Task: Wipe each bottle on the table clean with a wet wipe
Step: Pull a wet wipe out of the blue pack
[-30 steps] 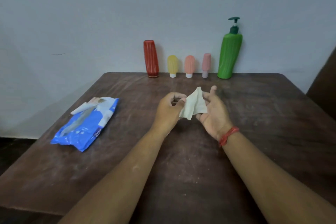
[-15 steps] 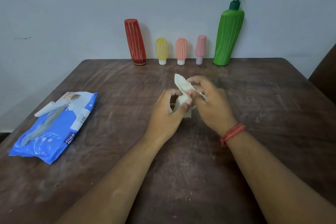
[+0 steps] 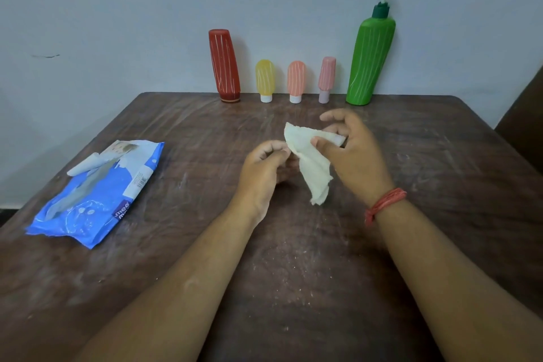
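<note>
Along the table's far edge stand a red bottle (image 3: 224, 66), a small yellow bottle (image 3: 265, 79), a small orange bottle (image 3: 296, 81), a small pink bottle (image 3: 326, 78) and a tall green pump bottle (image 3: 370, 59). All carry white streaks. Above the middle of the table a pale wet wipe (image 3: 311, 164) hangs partly unfolded. My right hand (image 3: 352, 156) pinches its upper part with the thumb. My left hand (image 3: 264, 169) has curled fingers pinching the wipe's left edge.
A blue wet-wipe pack (image 3: 97, 194) lies on the left of the dark wooden table (image 3: 293, 273), its flap lifted. A grey wall rises right behind the bottles. Something dark stands past the table's right edge.
The wipe has opened from a bunched fold into a hanging sheet. My right hand moved right and up, and my hands have drawn apart. The camera view shifted slightly.
</note>
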Tool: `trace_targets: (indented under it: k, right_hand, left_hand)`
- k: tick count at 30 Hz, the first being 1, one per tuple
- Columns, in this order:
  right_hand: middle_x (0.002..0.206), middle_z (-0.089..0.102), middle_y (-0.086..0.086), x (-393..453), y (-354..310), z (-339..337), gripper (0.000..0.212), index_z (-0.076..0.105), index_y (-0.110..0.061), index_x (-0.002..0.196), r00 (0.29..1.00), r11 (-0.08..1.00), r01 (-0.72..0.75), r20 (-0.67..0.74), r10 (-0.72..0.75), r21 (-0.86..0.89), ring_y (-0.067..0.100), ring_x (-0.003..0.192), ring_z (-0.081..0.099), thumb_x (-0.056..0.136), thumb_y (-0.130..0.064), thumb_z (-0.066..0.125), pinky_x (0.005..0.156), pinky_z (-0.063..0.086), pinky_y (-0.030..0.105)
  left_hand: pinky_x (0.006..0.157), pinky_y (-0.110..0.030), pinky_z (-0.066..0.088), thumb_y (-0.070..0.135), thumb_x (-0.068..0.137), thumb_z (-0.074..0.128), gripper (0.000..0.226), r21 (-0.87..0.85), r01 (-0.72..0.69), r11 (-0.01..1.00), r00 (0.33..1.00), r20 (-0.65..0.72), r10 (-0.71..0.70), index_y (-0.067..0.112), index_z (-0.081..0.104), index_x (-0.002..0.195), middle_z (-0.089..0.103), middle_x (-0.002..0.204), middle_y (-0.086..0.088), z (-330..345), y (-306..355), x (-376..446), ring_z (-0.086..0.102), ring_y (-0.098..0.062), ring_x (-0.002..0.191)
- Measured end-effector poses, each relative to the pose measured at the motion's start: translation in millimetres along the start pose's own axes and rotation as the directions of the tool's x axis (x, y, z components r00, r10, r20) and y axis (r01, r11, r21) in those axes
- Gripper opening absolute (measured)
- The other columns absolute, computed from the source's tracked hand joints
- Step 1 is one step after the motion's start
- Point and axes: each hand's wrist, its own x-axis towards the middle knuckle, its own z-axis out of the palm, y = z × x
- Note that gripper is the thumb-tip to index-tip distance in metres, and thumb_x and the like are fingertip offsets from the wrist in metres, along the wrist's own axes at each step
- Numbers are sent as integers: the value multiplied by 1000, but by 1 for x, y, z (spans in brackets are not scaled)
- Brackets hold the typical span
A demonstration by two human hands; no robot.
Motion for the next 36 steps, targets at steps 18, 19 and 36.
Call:
trace_targets:
  k: [18,19,36]
  right_hand:
    - [121,62,14,3,10,1,49,46,-11,136,918,615,-286,26,396,735,23,106,67,91,-6,67,87,57,39]
    - [123,61,15,1,11,3,54,44,-13,138,909,609,-330,69,410,722,24,107,67,90,-5,67,86,57,38]
    - [124,63,-2,-2,17,10,50,63,-23,119,985,950,-163,-19,174,265,9,115,62,85,14,61,97,53,31]
  left_hand:
    - [96,-55,56,23,101,64,17,-39,43,998,999,26,-42,21,79,96,77,106,-6,0,-4,4,71,-24,100]
    - [93,-53,57,23,101,64,16,-41,29,999,1000,2,-29,21,79,96,77,105,-6,-1,-3,5,72,-24,99]
    - [85,-27,59,9,93,70,35,342,-267,901,954,-35,296,34,67,118,66,116,13,-10,0,10,66,-2,105]
